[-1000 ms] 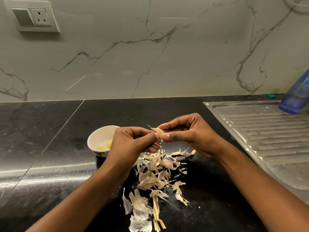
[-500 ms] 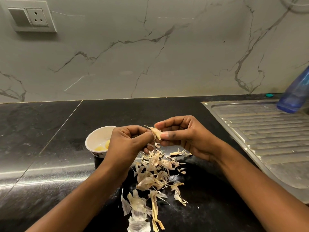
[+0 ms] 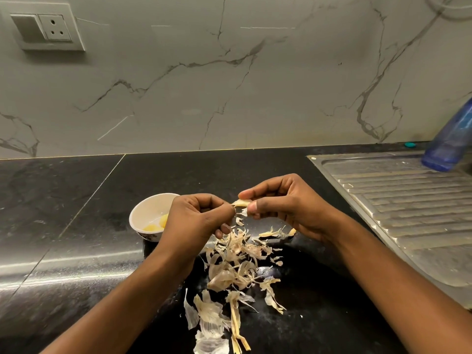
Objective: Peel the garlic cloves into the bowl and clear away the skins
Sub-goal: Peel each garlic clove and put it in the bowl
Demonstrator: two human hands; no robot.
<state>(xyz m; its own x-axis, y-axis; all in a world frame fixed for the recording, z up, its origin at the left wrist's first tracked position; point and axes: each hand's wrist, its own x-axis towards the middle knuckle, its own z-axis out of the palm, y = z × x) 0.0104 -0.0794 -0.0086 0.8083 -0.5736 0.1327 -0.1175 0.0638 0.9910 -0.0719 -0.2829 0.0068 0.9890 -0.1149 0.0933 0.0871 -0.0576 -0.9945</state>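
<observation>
Head view: left hand point(image 3: 196, 218) and right hand point(image 3: 286, 208), fingers curled, both pinch one garlic clove point(image 3: 241, 203).

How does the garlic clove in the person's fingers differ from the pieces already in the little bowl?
The held clove is pale beige with papery skin hanging off it; the bowl cloves are bare and yellow. The held clove is pinched in the air between the left hand and the right hand; the bowl cloves lie inside the bowl. Both are garlic.
</observation>
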